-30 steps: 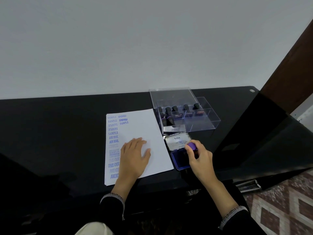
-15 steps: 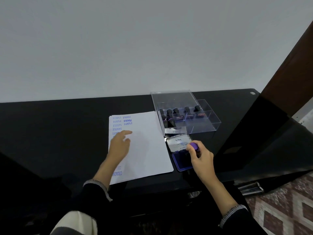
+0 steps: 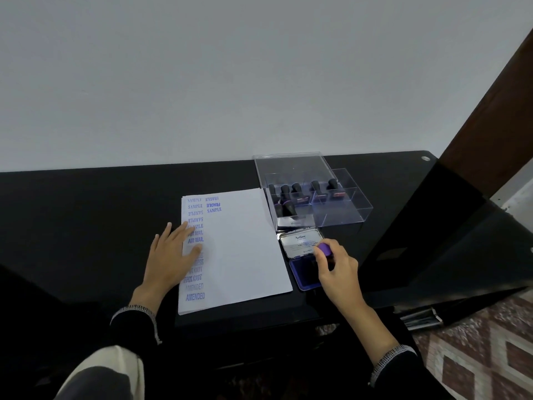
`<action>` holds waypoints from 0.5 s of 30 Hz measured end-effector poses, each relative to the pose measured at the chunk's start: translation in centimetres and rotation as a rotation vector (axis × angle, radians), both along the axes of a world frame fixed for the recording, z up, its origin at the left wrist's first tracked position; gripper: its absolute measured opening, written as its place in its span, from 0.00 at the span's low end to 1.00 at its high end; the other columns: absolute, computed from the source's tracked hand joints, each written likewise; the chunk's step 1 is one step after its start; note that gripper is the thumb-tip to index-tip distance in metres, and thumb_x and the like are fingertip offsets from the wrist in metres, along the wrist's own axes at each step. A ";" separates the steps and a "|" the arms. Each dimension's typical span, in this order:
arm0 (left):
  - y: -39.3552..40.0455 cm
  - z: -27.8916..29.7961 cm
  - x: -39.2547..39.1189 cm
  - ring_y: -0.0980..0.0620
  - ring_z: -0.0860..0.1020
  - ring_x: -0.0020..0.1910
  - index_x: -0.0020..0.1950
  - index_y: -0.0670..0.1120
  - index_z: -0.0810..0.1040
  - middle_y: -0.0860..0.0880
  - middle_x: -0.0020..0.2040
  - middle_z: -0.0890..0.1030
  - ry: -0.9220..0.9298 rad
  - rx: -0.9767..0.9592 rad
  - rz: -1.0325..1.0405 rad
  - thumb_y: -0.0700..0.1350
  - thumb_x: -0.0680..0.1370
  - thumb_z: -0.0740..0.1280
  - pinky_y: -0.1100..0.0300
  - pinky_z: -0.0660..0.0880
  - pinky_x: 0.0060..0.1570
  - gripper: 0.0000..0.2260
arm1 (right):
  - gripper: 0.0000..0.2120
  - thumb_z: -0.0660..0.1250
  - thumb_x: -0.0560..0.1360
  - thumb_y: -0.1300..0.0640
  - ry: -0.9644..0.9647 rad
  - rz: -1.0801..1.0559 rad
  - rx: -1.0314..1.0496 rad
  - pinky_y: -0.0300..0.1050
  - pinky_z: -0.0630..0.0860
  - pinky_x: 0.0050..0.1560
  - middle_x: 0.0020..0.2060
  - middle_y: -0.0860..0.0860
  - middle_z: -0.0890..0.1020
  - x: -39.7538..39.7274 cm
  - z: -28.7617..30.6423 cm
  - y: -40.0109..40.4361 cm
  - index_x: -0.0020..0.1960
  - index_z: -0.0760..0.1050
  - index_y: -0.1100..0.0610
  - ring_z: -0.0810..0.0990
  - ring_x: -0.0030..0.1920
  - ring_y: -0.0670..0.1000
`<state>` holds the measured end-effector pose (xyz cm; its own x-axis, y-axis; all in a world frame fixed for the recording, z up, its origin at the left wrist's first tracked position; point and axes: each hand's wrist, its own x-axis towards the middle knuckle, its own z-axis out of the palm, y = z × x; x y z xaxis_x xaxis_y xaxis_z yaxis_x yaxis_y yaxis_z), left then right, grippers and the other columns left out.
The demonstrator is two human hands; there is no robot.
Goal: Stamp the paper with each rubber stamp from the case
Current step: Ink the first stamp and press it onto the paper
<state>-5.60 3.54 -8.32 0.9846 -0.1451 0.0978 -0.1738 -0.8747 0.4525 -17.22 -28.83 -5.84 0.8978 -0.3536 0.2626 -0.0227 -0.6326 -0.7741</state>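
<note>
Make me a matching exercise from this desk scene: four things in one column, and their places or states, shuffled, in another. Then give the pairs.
Things:
1. left hand
2. right hand
3. paper
4. case

States:
A. holds a purple-topped stamp over the ink pad
B. clear, open, with dark stamps standing inside
C. lies flat on the sheet's left edge
D. white, with blue words stamped down its left side

Pairs: 1-C, 2-A, 3-D, 4-B

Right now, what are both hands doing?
Left hand: open, flat on the paper.
Right hand: holding a stamp on the ink pad.
</note>
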 end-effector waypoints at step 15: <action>-0.1 -0.4 -0.5 0.48 0.63 0.73 0.68 0.47 0.72 0.50 0.71 0.69 -0.109 -0.063 0.032 0.55 0.78 0.65 0.48 0.59 0.72 0.21 | 0.03 0.63 0.78 0.55 -0.014 -0.021 0.091 0.32 0.73 0.38 0.41 0.50 0.79 -0.1 0.1 0.2 0.49 0.72 0.47 0.79 0.39 0.46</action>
